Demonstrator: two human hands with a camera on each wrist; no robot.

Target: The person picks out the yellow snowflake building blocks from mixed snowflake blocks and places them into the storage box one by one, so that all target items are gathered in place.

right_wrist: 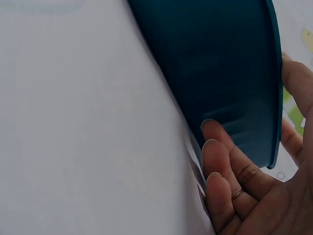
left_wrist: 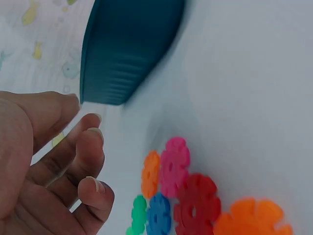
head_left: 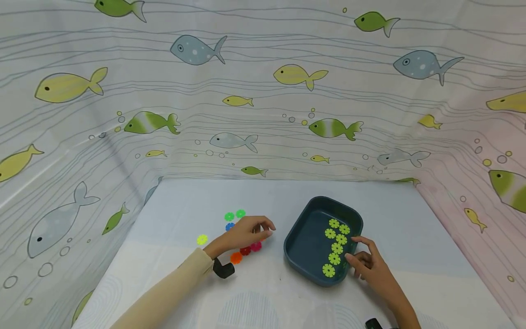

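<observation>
A dark teal tray (head_left: 306, 249) lies on the white table, with several yellow flower-shaped plastic discs (head_left: 337, 248) in a rough line along its right half. My right hand (head_left: 376, 272) grips the tray's right wall; in the right wrist view, curled fingertips (right_wrist: 217, 156) touch the tray's outer side (right_wrist: 215, 63) and other digits reach over the rim. Left of the tray, my left hand (head_left: 246, 232) hovers over loose coloured discs, fingers loosely bent and holding nothing. The left wrist view shows pink (left_wrist: 174, 166), red (left_wrist: 197, 205), blue (left_wrist: 159, 215) and orange discs below that hand.
Two green discs (head_left: 234, 215) lie beyond the left hand, and a lone yellow disc (head_left: 202, 239) sits to its left. A fish-patterned curtain (head_left: 263, 91) surrounds the table (head_left: 193, 196) at the back and sides. Black wrist devices (head_left: 223, 268) are on both arms.
</observation>
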